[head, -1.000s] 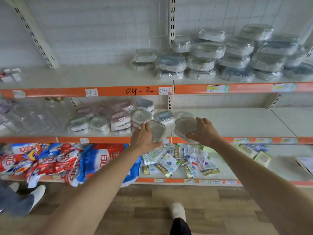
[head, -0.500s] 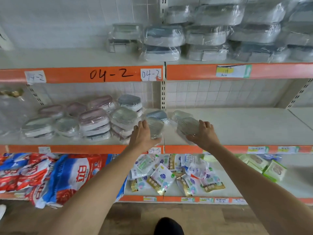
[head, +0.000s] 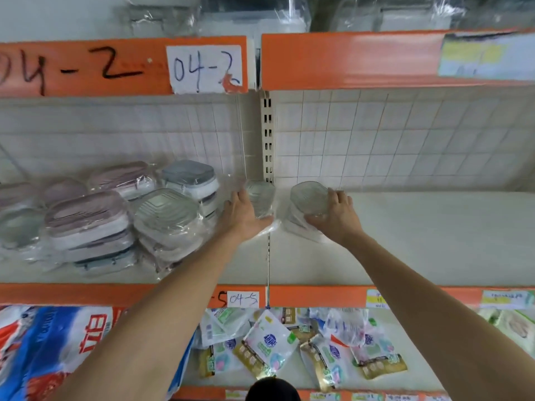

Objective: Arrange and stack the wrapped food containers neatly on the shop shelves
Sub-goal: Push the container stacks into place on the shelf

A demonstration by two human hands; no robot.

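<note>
My left hand (head: 244, 214) grips a grey-lidded wrapped container (head: 260, 195) deep on the middle shelf (head: 419, 241), near the upright post. My right hand (head: 335, 217) holds a second grey wrapped container (head: 308, 196) just to its right, tilted, with loose film under it. Left of both stands a pile of several wrapped containers (head: 115, 215) with pink, grey and blue lids, stacked two or three high. More wrapped containers (head: 252, 13) sit blurred on the top shelf.
The middle shelf right of my hands is bare white board up to the tiled back wall (head: 405, 140). The orange shelf edge (head: 318, 296) carries paper labels. Below lie snack packets (head: 269, 345) and a large blue and red bag (head: 58, 348).
Both hands have pushed the two containers further back on the middle shelf, and the camera has moved much closer to the shelf.
</note>
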